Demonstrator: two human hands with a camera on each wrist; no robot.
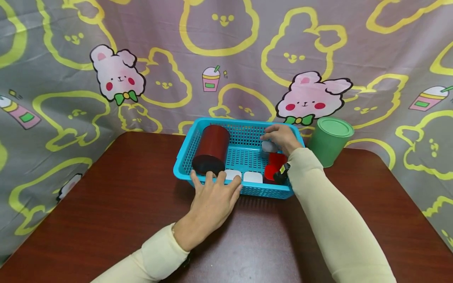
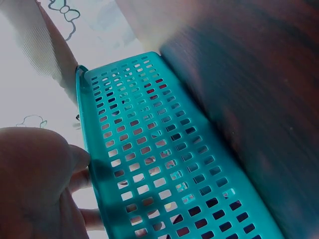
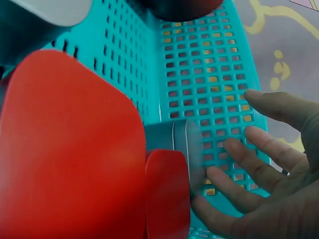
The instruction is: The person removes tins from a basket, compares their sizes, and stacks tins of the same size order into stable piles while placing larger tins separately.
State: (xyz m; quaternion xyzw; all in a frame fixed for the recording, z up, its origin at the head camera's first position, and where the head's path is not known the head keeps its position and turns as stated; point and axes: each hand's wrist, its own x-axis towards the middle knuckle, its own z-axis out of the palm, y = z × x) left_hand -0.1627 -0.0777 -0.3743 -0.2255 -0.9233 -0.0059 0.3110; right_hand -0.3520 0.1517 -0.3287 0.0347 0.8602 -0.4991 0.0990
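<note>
A blue perforated plastic basket (image 1: 244,148) stands on the table. My left hand (image 1: 214,196) holds its front rim, with fingers bent over the edge; in the left wrist view they pass behind the rim (image 2: 92,134). At the back right inside the basket, my right hand (image 1: 283,137) has its fingers spread beside a small white-lidded container (image 3: 194,154), the little finger close to it. Whether they touch, I cannot tell. Next to that container are two red-topped pieces (image 3: 75,149). Two white lids (image 1: 253,177) show along the front wall. A dark red cylinder (image 1: 213,145) lies at the left.
Right of the basket, a green lidded can (image 1: 330,139) stands upright on the brown wooden table (image 1: 106,204). Behind the table hangs a cloth curtain (image 1: 226,70) with yellow outlines and rabbit faces. The basket sits close to this curtain.
</note>
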